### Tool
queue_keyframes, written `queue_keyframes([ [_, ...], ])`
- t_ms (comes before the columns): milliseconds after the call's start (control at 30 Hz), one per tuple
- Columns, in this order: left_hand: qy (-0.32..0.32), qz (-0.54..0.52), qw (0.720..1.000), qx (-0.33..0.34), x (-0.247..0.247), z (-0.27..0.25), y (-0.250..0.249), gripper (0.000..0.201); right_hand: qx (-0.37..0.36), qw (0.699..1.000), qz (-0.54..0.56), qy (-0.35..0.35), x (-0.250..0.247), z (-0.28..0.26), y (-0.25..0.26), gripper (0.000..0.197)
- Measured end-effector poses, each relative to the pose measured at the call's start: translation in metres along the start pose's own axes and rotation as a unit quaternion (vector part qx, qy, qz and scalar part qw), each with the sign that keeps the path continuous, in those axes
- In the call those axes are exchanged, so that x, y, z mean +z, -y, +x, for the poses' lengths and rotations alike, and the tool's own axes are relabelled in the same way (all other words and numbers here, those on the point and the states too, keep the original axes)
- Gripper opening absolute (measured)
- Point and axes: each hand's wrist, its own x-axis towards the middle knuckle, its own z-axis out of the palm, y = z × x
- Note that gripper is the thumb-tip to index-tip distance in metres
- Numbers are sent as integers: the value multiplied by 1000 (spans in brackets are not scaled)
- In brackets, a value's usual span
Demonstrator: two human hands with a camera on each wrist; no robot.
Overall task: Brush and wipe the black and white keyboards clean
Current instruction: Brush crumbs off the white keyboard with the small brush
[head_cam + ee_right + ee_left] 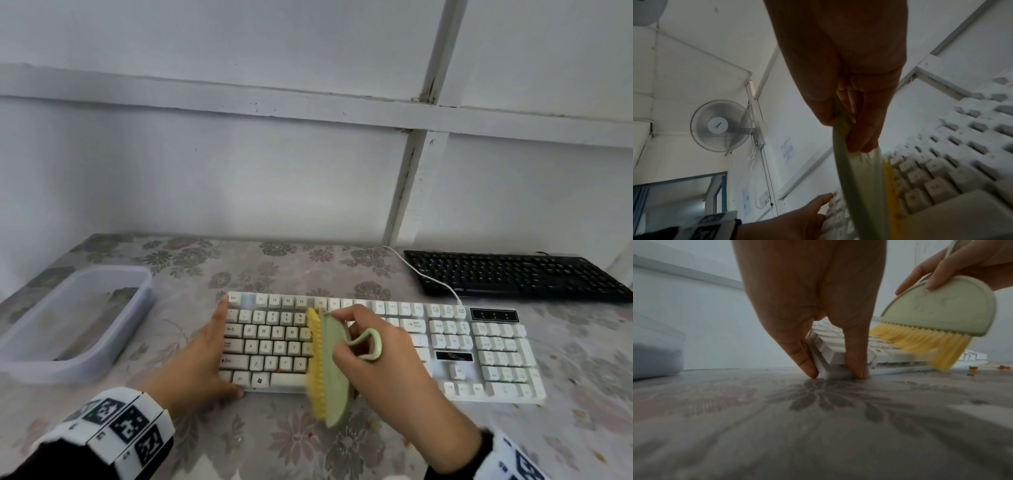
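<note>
The white keyboard (445, 342) lies across the middle of the flowered table. My left hand (209, 353) braces its left end, with straight fingers along the side edge and the thumb at the front corner (836, 353). My right hand (394, 363) grips a green brush (334, 370) with yellow bristles by its loop handle. The brush stands on edge over the keys right of the letter block, its bristles (920, 344) touching the keys. The black keyboard (513, 274) sits at the back right, away from both hands. The right wrist view shows the brush (859, 186) beside the white keys (941, 175).
A clear plastic tub (68, 325) stands at the left of the table. A white cable (428, 277) runs from the white keyboard past the black one. Orange crumbs (1001, 367) lie on the cloth in front of the white keyboard. A white wall closes the back.
</note>
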Motion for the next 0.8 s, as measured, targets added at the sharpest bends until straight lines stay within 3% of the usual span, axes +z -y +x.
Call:
queue_keyframes([
  [167, 2, 3, 1000, -8, 0, -1, -1, 133, 31, 999, 24, 36, -15, -8, 8, 31],
  [333, 5, 3, 1000, -14, -1, -3, -4, 133, -20, 995, 42, -86, -28, 12, 25, 32],
  [400, 6, 6, 1000, -14, -2, -4, -5, 133, -35, 995, 24, -93, -24, 19, 25, 33],
  [500, 12, 9, 1000, -20, -3, -4, -7, 132, -36, 998, -13, -45, -11, 18, 18, 28],
  [700, 5, 7, 1000, -13, -3, -4, -8, 132, 17, 998, 19, 59, -3, -9, 6, 23],
  [800, 3, 4, 1000, -14, -4, -5, -10, 131, 29, 998, 33, 53, -15, -9, 14, 26],
])
